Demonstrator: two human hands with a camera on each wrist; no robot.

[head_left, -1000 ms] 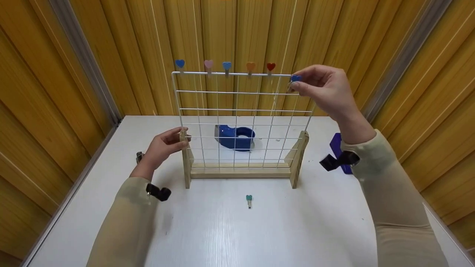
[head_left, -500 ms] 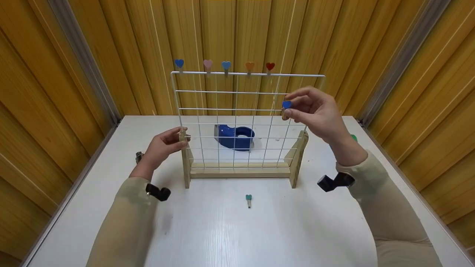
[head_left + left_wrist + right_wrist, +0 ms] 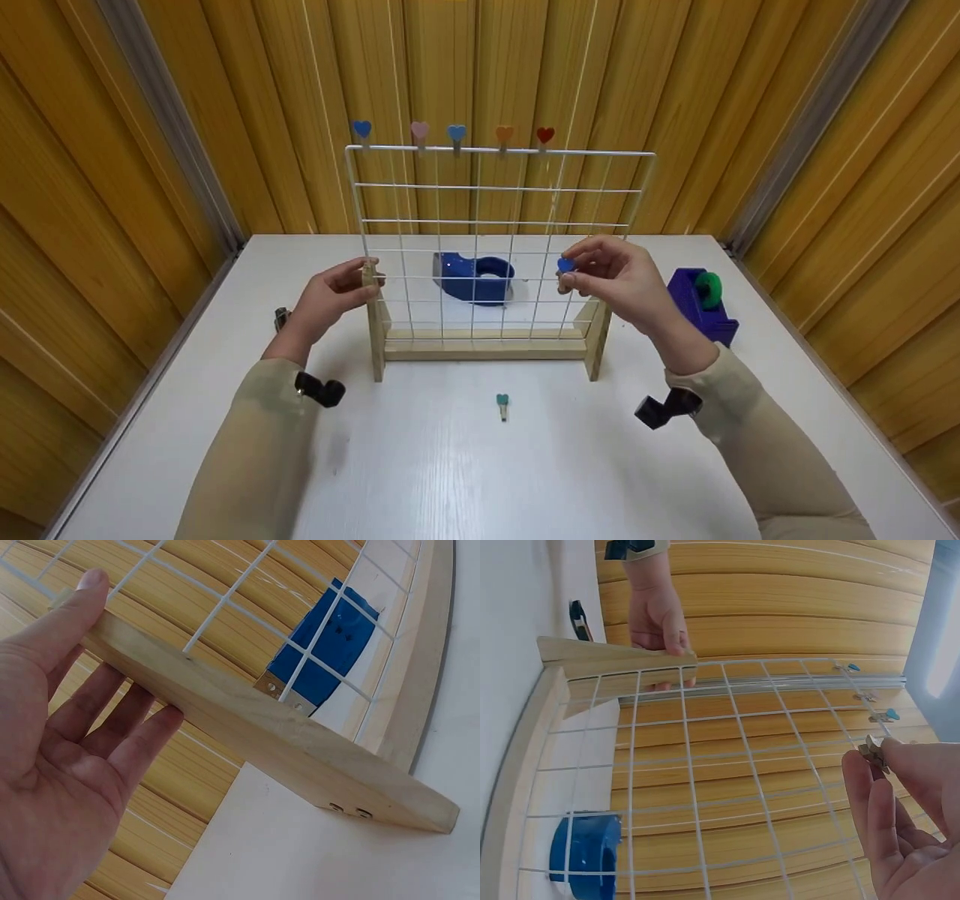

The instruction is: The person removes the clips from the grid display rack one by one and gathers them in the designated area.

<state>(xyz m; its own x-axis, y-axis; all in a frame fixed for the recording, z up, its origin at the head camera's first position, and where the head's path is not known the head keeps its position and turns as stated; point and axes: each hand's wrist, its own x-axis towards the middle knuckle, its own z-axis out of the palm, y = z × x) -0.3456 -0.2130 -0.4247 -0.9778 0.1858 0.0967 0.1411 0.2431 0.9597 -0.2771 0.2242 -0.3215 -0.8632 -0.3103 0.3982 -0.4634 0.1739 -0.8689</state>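
Observation:
A white wire grid [image 3: 495, 187] stands upright in a wooden stand [image 3: 487, 349]. My left hand [image 3: 330, 292] grips the stand's left side post [image 3: 247, 720], thumb on one face and fingers behind. Between thumb and fingertips of my right hand [image 3: 619, 281] is a small clothespin with a blue heart [image 3: 565, 265], held in front of the grid's right part. Several heart clothespins sit along the top rail: blue [image 3: 362, 128], pink [image 3: 420, 130], light blue [image 3: 457, 133], orange [image 3: 505, 133] and red [image 3: 545, 135]. One teal heart clothespin [image 3: 502, 405] lies on the table before the stand.
Behind the grid lies a blue tape dispenser [image 3: 476, 279]. To the right stands a purple tape dispenser [image 3: 694, 304] with a green wheel. A small dark object [image 3: 281, 318] lies left of my left hand. Ribbed yellow walls [image 3: 480, 75] enclose the white table [image 3: 420, 465].
My right hand has come down from the grid's top right corner to about mid-height, carrying the blue heart clothespin. The purple dispenser now shows more fully. My left hand stays put.

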